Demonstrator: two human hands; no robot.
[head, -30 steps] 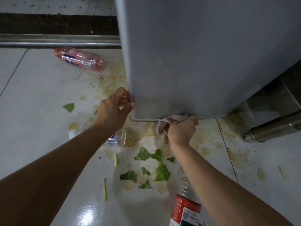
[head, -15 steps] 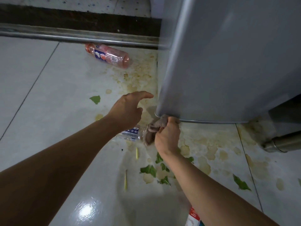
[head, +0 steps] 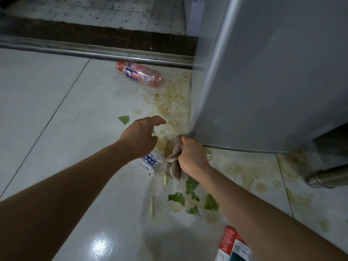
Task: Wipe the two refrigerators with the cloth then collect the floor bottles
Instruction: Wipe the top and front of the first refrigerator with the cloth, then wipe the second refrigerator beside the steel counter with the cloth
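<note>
The cloth [head: 174, 162] is seen bunched in the right hand [head: 192, 157], whose fingers are curled tightly round it; its top is pressed against the bottom near-left corner of the grey refrigerator [head: 273, 81], and its loose tail hangs to the floor [head: 47, 110]. The left hand [head: 140, 137] is held free in the air just left of that corner, fingers loosely spread and slightly bent, nothing grasped. Only one refrigerator is in view; the second cannot be located. A clear bottle [head: 151, 162] lies directly beneath the left hand, touching the hanging cloth. A pink bottle [head: 140, 74] lies at the far side near the metal rail [head: 94, 51], and a red-labelled bottle [head: 233, 245] lies near, beside the right forearm. Brown spill stains [head: 169, 108] and leaf scraps [head: 190, 198] are scattered round the refrigerator's base. Risks are judged as follows. The dangling tail could be dragged through the spill, so that grime is smeared back onto the refrigerator. The clear bottle could be knocked and sent rolling by the cloth or wrist. Footing on the glossy, wet tile may be lost. If the left hand goes for a bottle, the bottom edge may be left part-wiped. The right forearm could nudge the red-labelled bottle.
</note>
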